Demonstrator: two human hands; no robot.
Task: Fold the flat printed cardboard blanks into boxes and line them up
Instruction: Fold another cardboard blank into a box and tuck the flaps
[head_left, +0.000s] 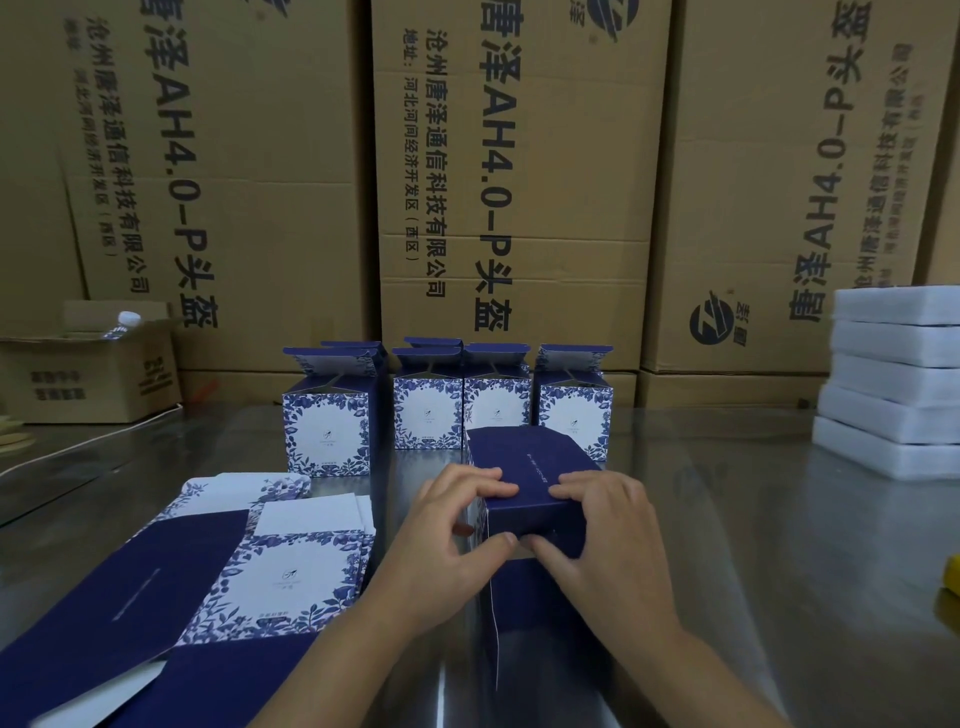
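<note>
A pile of flat blanks (208, 571) lies at the near left corner of the table (753, 545). The edge of the view cuts off its near end.

Just right of the pile, by the middle of the near edge, both hands hold a dark blue box (535, 483). The left hand (447, 535) curls its fingers over the top and presses its thumb on the near end. The right hand (608, 525) does the same from the other side.

I think the box is light, thin card. It will dent if squeezed hard, so hold it by the corners and folds. The hands hide the flap, so I cannot tell if it is tucked in.

A row of boxes (428, 415) stands toward the far edge, tops open. Some hide behind others, so I cannot count them.
</note>
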